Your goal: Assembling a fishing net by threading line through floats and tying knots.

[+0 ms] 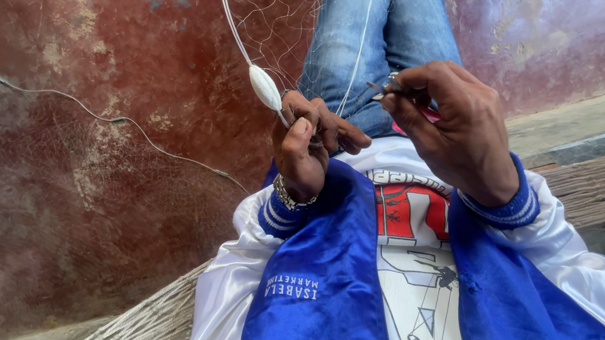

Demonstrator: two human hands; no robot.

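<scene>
Head view: left hand (307, 146) fingers (328, 129) are curled shut, pinching the white line (229, 16) just below its oval white float (264, 87); right hand (456, 126) fingers are closed on a small thin tool (379, 90), likely a netting needle; fine net (281, 9) drapes over the jeans (377, 27); best to keep the line taut and work close to the pinch.

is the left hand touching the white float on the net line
Touching: the head view shows the left hand pinching the line at the lower tip of the white float.
</scene>
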